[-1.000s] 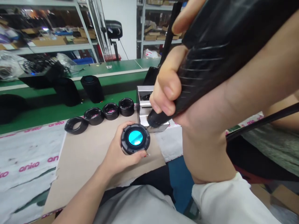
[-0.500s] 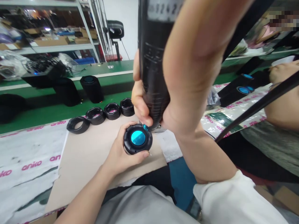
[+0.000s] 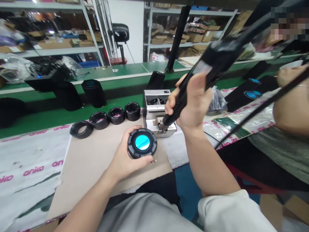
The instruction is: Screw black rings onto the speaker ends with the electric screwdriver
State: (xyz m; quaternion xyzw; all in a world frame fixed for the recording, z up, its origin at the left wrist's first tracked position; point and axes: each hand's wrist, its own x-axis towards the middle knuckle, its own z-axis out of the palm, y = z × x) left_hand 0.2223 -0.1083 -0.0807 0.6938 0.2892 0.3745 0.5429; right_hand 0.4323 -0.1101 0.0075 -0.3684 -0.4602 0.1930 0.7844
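Note:
My left hand is wrapped round a black ring-shaped part with a shiny blue disc in its middle, over a cardboard sheet. My right hand grips a black electric screwdriver, tilted down to the left. Its tip is at the front of a small silver machine; whether it touches a screw there is too small to tell. Four black rings stand in a row behind the cardboard, among them the leftmost ring and the rightmost ring.
Black cylinders, one of them upright, stand on the green bench. A clear plastic bag lies right of the machine. At the right a person's arm is near black parts with blue discs. A dark cable crosses the right side.
My right hand and the screwdriver have moved away from the camera, off the ring-shaped part to the silver machine, which now shows. My left hand has stayed in place with the part.

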